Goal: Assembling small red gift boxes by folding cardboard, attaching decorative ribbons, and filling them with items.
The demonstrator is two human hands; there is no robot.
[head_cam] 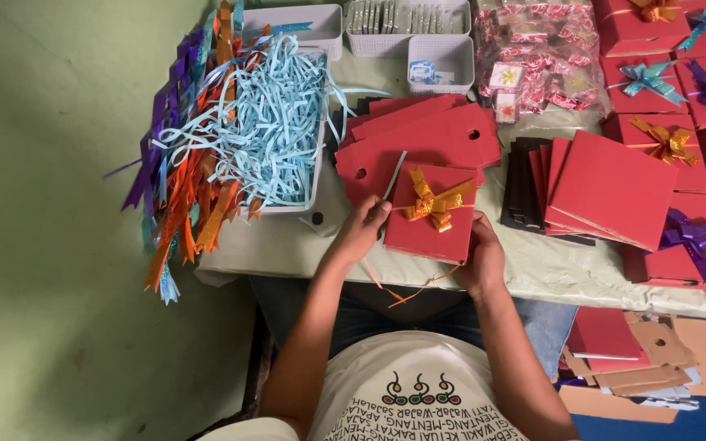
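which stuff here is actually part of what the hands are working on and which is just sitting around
In hand:
- flat red card box, held by left hand and right hand
- gold foil ribbon bow on its lid
- thin orange ribbon tails hanging below it

Lying about:
- stack of punched red card pieces
- heap of pale blue ribbon
- finished red boxes with bows
- white plastic baskets

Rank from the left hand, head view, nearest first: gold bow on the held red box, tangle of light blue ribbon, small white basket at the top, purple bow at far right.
From the left hand:
1. Gold bow, just right, on the held red box.
2. Light blue ribbon tangle, up-left.
3. Small white basket, straight up the table.
4. Purple bow, far right.
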